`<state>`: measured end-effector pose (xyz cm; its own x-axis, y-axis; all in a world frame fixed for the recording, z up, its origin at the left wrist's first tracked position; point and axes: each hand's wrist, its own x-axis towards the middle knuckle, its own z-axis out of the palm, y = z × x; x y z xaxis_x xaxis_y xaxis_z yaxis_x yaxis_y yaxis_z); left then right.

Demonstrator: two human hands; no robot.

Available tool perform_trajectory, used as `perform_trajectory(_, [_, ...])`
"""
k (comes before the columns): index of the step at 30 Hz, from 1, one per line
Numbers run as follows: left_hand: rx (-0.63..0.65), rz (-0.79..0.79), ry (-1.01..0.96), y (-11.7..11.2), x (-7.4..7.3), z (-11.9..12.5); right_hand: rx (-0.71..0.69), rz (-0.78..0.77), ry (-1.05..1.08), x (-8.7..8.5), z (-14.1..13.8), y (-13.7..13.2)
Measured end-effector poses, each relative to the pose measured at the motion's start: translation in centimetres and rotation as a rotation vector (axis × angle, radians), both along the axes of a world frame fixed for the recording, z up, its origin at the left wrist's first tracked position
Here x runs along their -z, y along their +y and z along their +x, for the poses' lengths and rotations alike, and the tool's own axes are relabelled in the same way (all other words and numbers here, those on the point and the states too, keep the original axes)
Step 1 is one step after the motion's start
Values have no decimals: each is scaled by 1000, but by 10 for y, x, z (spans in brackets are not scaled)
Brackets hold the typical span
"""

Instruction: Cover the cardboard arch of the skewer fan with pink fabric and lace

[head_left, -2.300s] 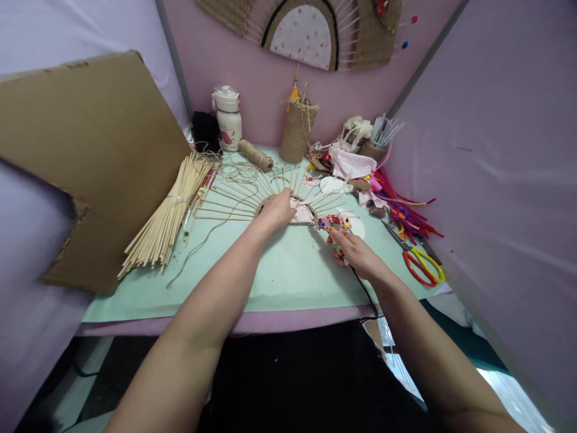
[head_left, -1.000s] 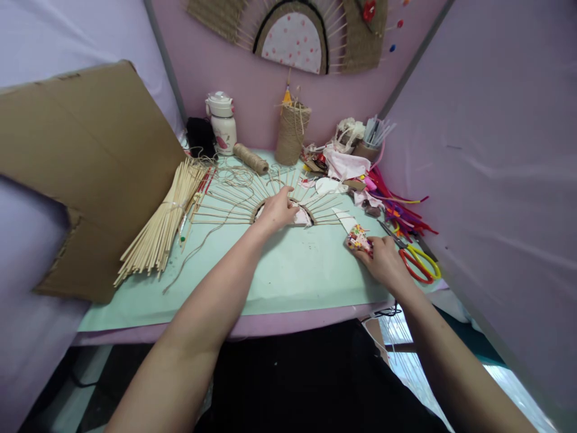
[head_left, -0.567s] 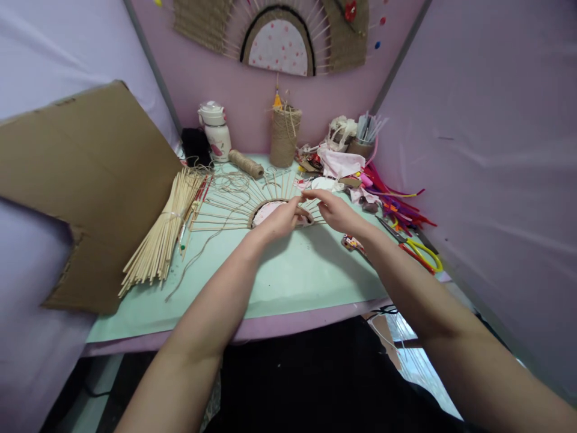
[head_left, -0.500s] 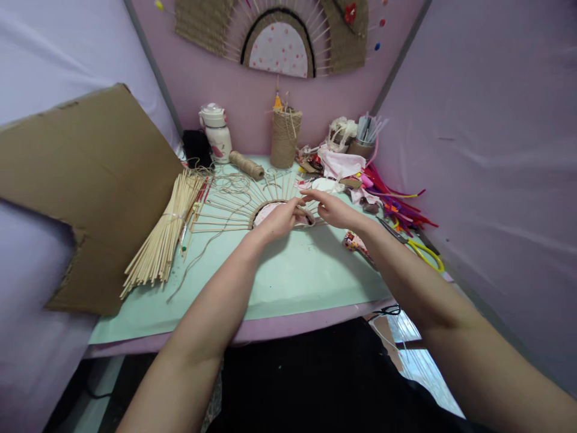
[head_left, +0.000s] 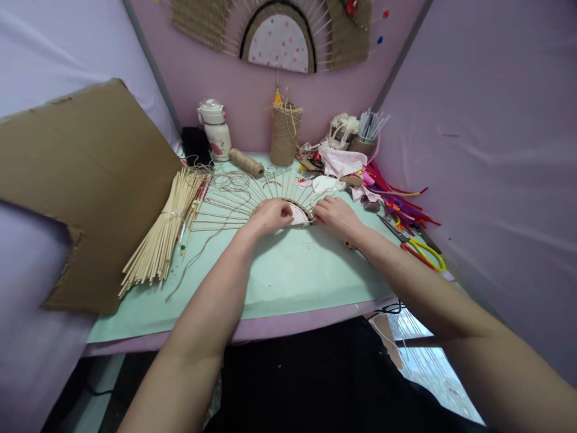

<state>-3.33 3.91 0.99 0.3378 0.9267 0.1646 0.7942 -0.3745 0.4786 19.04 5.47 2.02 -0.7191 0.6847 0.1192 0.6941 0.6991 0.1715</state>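
Observation:
A half-round piece (head_left: 299,213) with a spotted white centre and a brown, dark-lined rim lies on the table. Thin wooden sticks (head_left: 216,216) fan out from it. Over its left part rests my left hand (head_left: 271,215), fingers curled and thumb tip close to the forefinger, closed on the fan piece. My right hand (head_left: 334,215) is at the right end of the rim with bent fingers pressed together; what they pinch is too small to tell. Behind my right wrist, a small patterned object (head_left: 349,245) is mostly hidden.
A tied bundle of sticks (head_left: 157,240) lies left, beside leaning cardboard (head_left: 90,180). Behind stand a bottle (head_left: 216,129), a twine spool (head_left: 246,162) and a large twine cone (head_left: 285,135). Fabric scraps (head_left: 342,161), pipe cleaners (head_left: 401,201) and yellow-handled scissors (head_left: 424,252) are right.
My left hand has shifted slightly left, uncovering more of the half-round centre. My right hand has come down to the rim's right end, its outstretched fingers now curled.

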Motion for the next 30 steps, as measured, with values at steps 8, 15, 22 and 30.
perform_trajectory(8, [-37, -38, 88, -4, -6, 7, 126, -41, -21, -2, 10, -11])
perform_trajectory(15, [-88, -12, 121, -9, -8, 16, 153, -316, 343, -12, 7, 0])
perform_trajectory(22, [-113, 21, 167, -8, -3, 19, 214, -336, 401, 11, -7, 5])
perform_trajectory(30, [-120, 12, 183, -10, -3, 19, 285, -351, 441, 15, -7, 5])
